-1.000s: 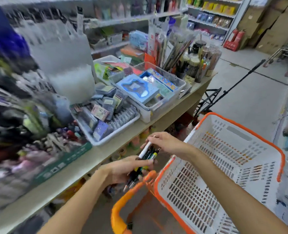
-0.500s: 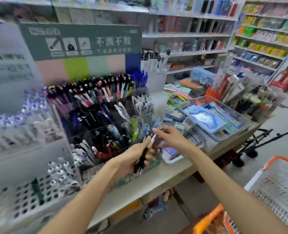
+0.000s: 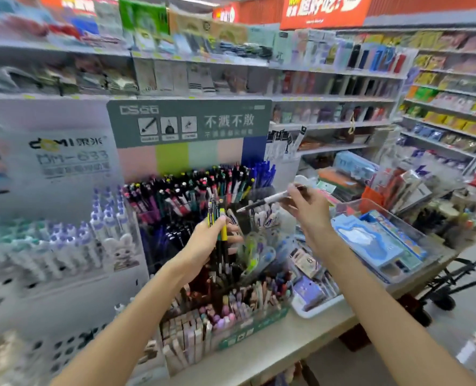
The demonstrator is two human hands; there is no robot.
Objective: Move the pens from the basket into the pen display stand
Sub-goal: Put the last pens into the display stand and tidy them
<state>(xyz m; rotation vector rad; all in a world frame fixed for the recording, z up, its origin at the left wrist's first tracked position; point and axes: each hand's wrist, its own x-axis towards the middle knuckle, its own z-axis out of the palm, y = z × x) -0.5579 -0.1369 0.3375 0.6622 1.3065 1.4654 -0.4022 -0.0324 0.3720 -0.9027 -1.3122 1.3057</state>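
Head-worn view, looking down across a shop counter crowded with stationery.

Left hand [image 3: 207,240] curled round a bundle of pens [image 3: 219,232], gripped near the middle. Slim dark barrels with yellow-green sections, held upright, tips down, tops rising above the fingers. Held directly in front of the pen display stand [image 3: 192,199], at the level of its middle tiers.

Right hand [image 3: 310,207] pinching a single pen [image 3: 270,200] between thumb and fingertips. White smooth barrel, dark grip and fine point. Lying nearly level, point aimed left toward the stand, above the stand's right-hand compartments and apart from the bundle.

Stand of clear hard plastic, stepped in tiers, packed tight with upright pens in black, pink, purple and blue. Behind it a flat card header [image 3: 188,121], grey-green with white characters above pastel stripes. Lower front rows holding pastel, blocky pen caps. Little free space between the packed rows.

To the left, a white perforated rack [image 3: 64,246] of white-and-purple pens, blurred. To the right, a clear rigid bin [image 3: 443,252] with a raised rim holding flat blue packs, and a shallow white tray [image 3: 314,309] of small cards at the counter's front edge.

Pale, smooth counter [image 3: 287,349] with a bare strip along its near edge. Open floor beyond its right end, partly taken by a black wheeled trolley [image 3: 448,288]. Stocked shelves across the background, blurred.
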